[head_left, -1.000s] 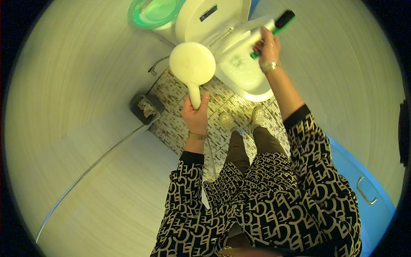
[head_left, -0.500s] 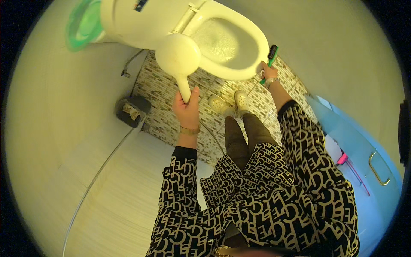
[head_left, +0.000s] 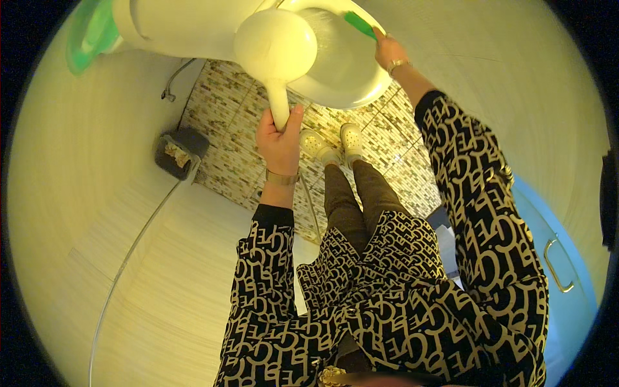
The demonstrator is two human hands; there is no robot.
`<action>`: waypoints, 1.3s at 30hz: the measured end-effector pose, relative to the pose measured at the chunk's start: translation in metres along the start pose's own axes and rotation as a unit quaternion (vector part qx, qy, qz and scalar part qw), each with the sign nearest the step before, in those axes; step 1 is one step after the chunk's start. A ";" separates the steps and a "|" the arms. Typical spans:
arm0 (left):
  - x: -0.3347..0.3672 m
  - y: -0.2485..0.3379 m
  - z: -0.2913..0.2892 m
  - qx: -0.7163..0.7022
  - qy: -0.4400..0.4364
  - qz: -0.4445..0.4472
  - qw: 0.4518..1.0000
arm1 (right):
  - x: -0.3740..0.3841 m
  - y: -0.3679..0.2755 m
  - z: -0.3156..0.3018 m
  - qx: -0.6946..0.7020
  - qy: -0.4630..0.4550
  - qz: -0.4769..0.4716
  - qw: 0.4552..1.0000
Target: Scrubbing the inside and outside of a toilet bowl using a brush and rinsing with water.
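Clock read from the head view's centre, twelve at top.

Left hand (head_left: 282,147), eleven: fingers wrapped round the handle of a white hand-held shower head (head_left: 276,45), whose disc lies toward half past eleven, overlapping the bowl's left edge in view.

Right hand (head_left: 391,54), one: grasping a green-backed brush (head_left: 360,24), tip toward ten, over the toilet bowl (head_left: 342,103). Bristles hidden; contact with porcelain cannot be told.

Toilet bowl, just past twelve: pale streaks beside the disc, probably spray.

Waste bin (head_left: 193,143), between nine and ten: dark grey, crumpled paper (head_left: 178,155) inside.

Step, as judged: scrubbing and rinsing the bowl. Next move calls for bristles pressed to the inner wall, spray aimed inside the rim.
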State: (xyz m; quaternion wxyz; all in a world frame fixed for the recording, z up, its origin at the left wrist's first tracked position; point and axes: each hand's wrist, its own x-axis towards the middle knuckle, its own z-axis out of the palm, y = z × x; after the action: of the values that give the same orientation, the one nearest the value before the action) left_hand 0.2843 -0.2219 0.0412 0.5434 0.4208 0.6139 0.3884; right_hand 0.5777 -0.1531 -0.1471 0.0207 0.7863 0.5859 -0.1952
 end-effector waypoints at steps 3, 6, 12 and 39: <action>0.012 0.000 0.010 -0.028 -0.003 -0.018 0.999 | 0.052 -0.014 -0.013 -0.056 -0.006 -0.082 0.995; 0.012 -0.012 0.002 -0.048 0.010 -0.029 0.998 | 0.038 -0.023 -0.004 -0.149 -0.087 -0.126 0.977; 0.015 -0.018 -0.004 -0.072 0.040 -0.028 0.996 | -0.020 0.047 0.014 -0.124 -0.183 -0.087 0.971; 0.040 -0.025 -0.029 -0.092 0.131 -0.043 0.986 | -0.047 -0.155 0.073 0.144 -0.184 -0.111 0.966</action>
State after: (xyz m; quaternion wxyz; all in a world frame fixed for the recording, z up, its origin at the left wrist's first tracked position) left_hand 0.2512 -0.1930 0.0075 0.5113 0.2872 0.6589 0.4711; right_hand 0.4021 -0.1663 -0.1686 -0.0070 0.6617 0.6214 -0.4196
